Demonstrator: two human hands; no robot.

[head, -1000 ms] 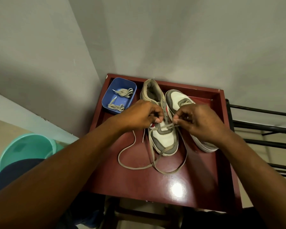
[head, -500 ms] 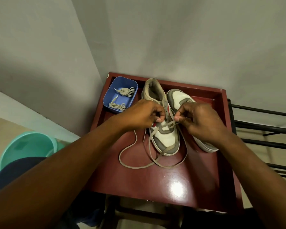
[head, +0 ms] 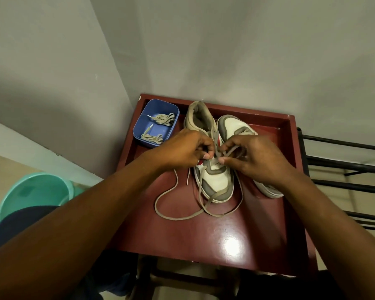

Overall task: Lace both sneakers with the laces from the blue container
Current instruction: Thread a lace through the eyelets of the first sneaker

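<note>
Two white and grey sneakers stand side by side on a dark red table (head: pixel 236 239). The left sneaker (head: pixel 214 180) points its toe toward me; the right sneaker (head: pixel 234 126) points away, partly hidden by my right hand. A beige lace (head: pixel 173 215) runs through the left sneaker's lowest eyelets, and its long ends loop over the table in front of the toe. My left hand (head: pixel 186 152) grips the sneaker's left eyelet edge. My right hand (head: pixel 256 161) pinches the lace at the eyelets. A blue container (head: pixel 139 124) at the back left holds two bundled laces (head: pixel 162 119).
The table sits in a corner of grey walls and has a raised rim at the back and sides. A black metal rack (head: pixel 344 169) stands to its right. A teal plastic tub (head: pixel 37 191) is on the floor at the left.
Both hands have moved slightly closer together over the left sneaker's eyelets. The loose lace loops in front of the toe have shifted a little.
</note>
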